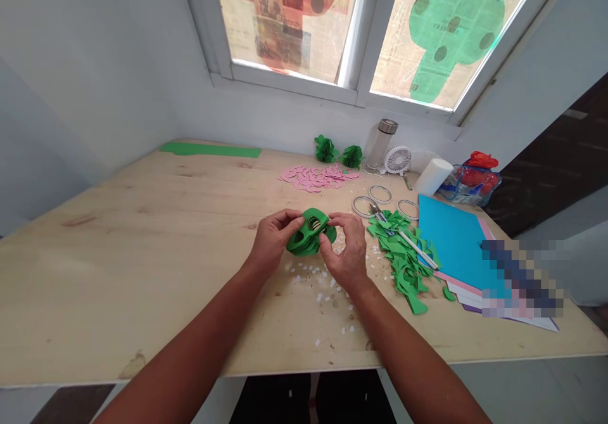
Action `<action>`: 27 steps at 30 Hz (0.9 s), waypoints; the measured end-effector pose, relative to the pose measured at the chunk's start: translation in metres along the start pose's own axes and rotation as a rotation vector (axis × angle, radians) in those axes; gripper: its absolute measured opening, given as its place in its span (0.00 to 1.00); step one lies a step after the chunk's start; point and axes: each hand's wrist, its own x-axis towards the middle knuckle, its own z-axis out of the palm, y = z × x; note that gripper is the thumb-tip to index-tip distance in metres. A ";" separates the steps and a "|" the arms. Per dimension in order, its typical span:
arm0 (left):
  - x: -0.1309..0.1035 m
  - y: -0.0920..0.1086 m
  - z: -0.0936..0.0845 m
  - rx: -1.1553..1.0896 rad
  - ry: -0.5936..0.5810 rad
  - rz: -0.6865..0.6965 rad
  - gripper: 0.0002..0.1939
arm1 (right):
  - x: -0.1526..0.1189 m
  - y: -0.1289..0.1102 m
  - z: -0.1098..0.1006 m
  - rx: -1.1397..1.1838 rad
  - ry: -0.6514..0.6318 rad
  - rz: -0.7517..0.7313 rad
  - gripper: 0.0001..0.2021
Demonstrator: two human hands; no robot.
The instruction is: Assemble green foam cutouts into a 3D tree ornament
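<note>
Between my two hands, above the table, is a stack of green paper cut-outs (pixel 308 241) with rounded lobes and holes through the layers. My left hand (pixel 275 239) pinches its left edge between thumb and fingers. On the other side my right hand (pixel 348 246) grips the right edge, its thumb on the near layers and its index finger at the top. The layers look slightly fanned apart. Small white paper bits (pixel 327 279) lie scattered on the table beneath. Just right of my right hand is a heap of green paper scraps (pixel 408 265).
Pink paper cut-outs (pixel 316 178) and two green paper decorations (pixel 325 149) lie toward the wall. A glass bottle (pixel 381 145), white fan (pixel 398 160) and white roll (pixel 434 177) stand behind. Silver rings (pixel 380 194) and a blue sheet (pixel 451 240) are right. A green strip (pixel 211 150) lies far left.
</note>
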 end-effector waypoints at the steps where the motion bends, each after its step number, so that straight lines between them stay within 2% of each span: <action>1: -0.001 0.000 0.000 0.031 0.006 0.017 0.12 | 0.000 0.000 0.000 -0.005 -0.002 0.005 0.08; 16: -0.003 0.001 0.002 0.138 -0.001 0.076 0.12 | -0.001 0.005 0.000 -0.067 -0.034 0.031 0.01; 21: -0.002 0.000 0.002 0.137 0.023 0.060 0.14 | 0.000 0.004 -0.001 -0.082 -0.038 0.042 0.03; 27: -0.001 -0.002 0.001 0.151 -0.008 0.096 0.11 | -0.001 0.004 0.000 -0.083 -0.048 0.033 0.03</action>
